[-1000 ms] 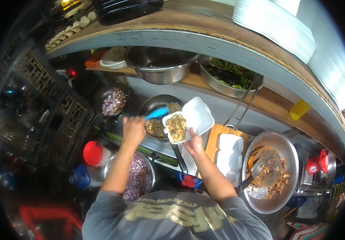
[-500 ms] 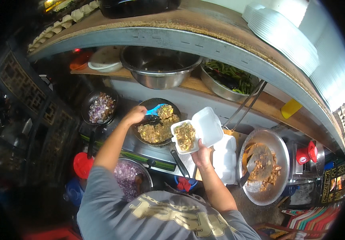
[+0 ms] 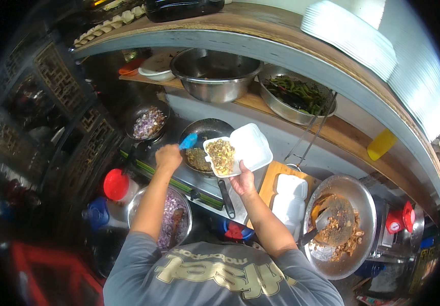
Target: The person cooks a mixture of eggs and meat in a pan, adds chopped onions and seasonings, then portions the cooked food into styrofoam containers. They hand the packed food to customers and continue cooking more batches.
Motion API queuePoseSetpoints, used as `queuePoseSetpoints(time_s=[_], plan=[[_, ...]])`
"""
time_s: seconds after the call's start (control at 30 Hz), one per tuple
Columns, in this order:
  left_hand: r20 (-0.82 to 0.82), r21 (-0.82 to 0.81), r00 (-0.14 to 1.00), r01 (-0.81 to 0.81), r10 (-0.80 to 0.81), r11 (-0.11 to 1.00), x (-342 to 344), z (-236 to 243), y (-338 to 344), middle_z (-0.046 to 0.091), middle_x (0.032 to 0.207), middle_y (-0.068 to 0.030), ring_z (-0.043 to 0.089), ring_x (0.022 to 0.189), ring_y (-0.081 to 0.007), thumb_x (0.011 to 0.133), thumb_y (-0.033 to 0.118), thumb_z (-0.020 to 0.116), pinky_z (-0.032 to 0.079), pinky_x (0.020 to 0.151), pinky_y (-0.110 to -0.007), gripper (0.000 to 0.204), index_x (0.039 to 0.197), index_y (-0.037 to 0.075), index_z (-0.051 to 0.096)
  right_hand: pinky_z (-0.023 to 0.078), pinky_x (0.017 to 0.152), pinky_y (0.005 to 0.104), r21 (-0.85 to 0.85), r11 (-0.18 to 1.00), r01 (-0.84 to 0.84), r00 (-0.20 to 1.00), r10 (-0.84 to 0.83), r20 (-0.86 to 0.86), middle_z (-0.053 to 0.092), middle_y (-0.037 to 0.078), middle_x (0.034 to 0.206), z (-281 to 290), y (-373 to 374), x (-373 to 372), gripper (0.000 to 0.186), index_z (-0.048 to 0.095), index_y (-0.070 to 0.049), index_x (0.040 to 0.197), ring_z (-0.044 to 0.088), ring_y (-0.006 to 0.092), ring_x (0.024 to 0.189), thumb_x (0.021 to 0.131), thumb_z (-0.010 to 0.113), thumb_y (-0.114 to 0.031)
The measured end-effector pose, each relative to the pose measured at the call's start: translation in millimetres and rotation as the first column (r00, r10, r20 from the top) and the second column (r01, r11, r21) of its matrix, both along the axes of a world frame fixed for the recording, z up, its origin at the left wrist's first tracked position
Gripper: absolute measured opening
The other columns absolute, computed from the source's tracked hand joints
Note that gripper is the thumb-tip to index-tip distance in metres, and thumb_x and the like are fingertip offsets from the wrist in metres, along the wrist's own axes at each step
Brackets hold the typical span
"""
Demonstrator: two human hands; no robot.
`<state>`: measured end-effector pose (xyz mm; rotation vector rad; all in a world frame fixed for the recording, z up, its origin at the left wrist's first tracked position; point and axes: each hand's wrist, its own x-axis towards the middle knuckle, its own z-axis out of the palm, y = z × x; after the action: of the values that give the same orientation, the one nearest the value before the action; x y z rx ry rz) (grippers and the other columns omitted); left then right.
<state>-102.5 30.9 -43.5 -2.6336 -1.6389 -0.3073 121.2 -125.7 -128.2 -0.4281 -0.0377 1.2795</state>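
Note:
My left hand grips a blue spatula at the left part of a black frying pan holding browned, chopped food mixture. My right hand supports an open white foam container from below, its left compartment filled with the yellow-brown mixture. The container is over the pan's right half and hides part of it. The pan's black handle points toward me.
Left stands a pan of chopped onion mix; below, a bowl of chopped onions. Right are a wooden board, closed foam boxes and a large metal bowl. A shelf overhangs bowls of peppers and other basins.
Since half a second ago, the container in my right hand has moved left over the pan, covering more of it. The spatula, then lifting food in the pan, sits beside the container's left side.

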Motion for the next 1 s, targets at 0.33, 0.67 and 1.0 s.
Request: queuePoseSetpoints(time_s=[0.33, 0.67, 1.0], plan=[[0.762, -0.349, -0.31, 0.543, 0.568, 0.764, 90, -64, -171, 0.064, 0.121, -0.008, 0.063, 0.108, -0.0187, 0.102, 0.055, 0.047, 0.052, 0.09, -0.033, 0.062, 0.13, 0.001, 0.055, 0.042, 0.111, 0.0408, 0.32, 0.938, -0.137, 0.943, 0.025, 0.331, 0.042, 0.007, 0.149, 70, -117, -15, 0.078, 0.027, -0.009, 0.154, 0.045, 0.0229, 0.134, 0.088, 0.069, 0.002], [0.577, -0.344, 0.099, 0.93, 0.811, 0.131, 90, -28, -291, 0.062, 0.128, -0.0153, 0.062, 0.117, -0.0268, 0.098, 0.028, 0.059, 0.051, 0.098, -0.041, 0.047, 0.135, 0.001, 0.05, 0.047, 0.1, 0.0323, -0.248, 0.862, -0.442, 0.549, 0.478, 0.686, 0.068, 0.009, 0.119, 78, -264, 114, 0.047, 0.07, 0.0, 0.118, 0.061, 0.0182, 0.112, 0.072, 0.078, 0.008], [0.713, -0.672, 0.185, 0.455, 0.676, 0.585, 220, -145, -276, 0.058, 0.123, -0.0181, 0.061, 0.109, -0.0273, 0.083, 0.007, 0.077, 0.054, 0.088, -0.038, 0.067, 0.137, -0.001, 0.039, 0.057, 0.086, 0.0301, -0.325, 0.844, 0.426, 0.451, 0.113, 0.885, 0.053, 0.013, 0.135, 91, -408, 133, 0.056, 0.055, 0.0, 0.135, 0.063, 0.0209, 0.112, 0.083, 0.075, 0.002]])
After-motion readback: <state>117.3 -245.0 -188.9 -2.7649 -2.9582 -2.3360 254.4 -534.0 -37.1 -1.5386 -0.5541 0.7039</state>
